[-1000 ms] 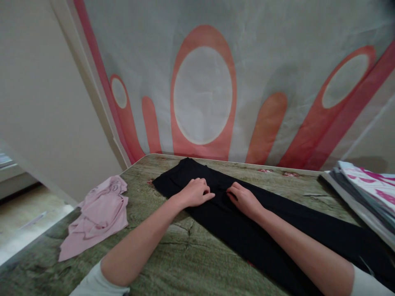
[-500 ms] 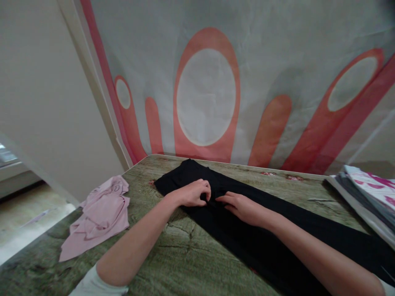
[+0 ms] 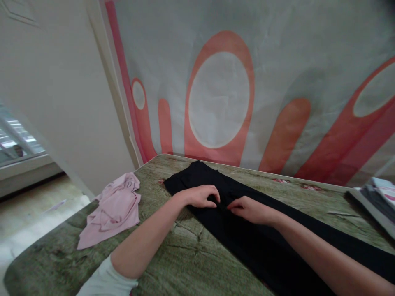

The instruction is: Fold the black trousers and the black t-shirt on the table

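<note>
- One black garment lies slantwise on the table, far centre to near right. Step in hand, I judge: working the cloth around its middle by fingertip.
- Left hand rests on the garment, fingers curled, thumb slightly apart from forefinger; cannot tell if cloth is caught.
- Right hand just beside, fingertips drawn together at the cloth; pinch or mere touch, cannot tell.
- Next move likely calls for a light, sure hold on dark cloth whose folds barely show.
- Surface: wood-patterned. Pink cloth rumpled at left; stack of flat items at far right, cut by the view.
- Room: window far left, then pale panel; printed backdrop behind the far edge.
</note>
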The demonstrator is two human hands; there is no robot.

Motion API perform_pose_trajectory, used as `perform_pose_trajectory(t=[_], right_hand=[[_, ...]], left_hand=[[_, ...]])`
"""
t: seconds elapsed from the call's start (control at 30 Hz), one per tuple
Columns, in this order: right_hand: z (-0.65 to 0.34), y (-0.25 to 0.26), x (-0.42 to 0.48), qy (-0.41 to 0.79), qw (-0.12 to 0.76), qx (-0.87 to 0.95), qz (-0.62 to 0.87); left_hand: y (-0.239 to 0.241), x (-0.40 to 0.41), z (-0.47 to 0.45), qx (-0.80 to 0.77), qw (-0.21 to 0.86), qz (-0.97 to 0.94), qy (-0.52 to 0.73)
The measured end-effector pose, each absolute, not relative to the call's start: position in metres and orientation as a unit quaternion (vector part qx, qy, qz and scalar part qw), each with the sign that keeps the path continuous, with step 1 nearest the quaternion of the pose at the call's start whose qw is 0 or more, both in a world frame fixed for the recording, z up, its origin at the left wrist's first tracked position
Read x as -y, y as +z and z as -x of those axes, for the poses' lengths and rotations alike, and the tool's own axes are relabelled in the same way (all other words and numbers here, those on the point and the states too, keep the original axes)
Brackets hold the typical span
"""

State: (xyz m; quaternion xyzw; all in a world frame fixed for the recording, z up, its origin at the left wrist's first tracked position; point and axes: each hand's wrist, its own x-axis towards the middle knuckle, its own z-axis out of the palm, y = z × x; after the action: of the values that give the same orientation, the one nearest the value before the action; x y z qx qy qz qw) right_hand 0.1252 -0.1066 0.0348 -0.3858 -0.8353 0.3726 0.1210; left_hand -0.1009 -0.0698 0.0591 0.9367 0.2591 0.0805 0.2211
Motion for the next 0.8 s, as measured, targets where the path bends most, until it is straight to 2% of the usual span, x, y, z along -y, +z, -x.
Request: perform_pose_trajectory(t=[0.13,0.23,0.3,0.57,0.8], right_hand=[[-0.132,0.034,0.078,0.339,0.117,0.815,0.455],[-0.124,0.031,0.047,0.261,0.151,0.802,0.516],[-0.111,0.027,0.026,0.228,0.164,0.786,0.550],[-0.059,0.010,-0.027,0.169,0.164,0.715,0.658],[-0.046,0.006,-0.033,0.175,0.192,0.718,0.646]], left_hand=[[0.066,0.051,0.149,-0.398,0.221,-0.881,0.129],[0.057,0.034,0.198,-0.574,0.157,-0.788,0.160],[0.046,0.027,0.223,-0.630,0.128,-0.744,0.182],[0.007,0.015,0.246,-0.632,0.091,-0.739,0.217],[0.010,0.016,0.241,-0.612,0.103,-0.755,0.210]])
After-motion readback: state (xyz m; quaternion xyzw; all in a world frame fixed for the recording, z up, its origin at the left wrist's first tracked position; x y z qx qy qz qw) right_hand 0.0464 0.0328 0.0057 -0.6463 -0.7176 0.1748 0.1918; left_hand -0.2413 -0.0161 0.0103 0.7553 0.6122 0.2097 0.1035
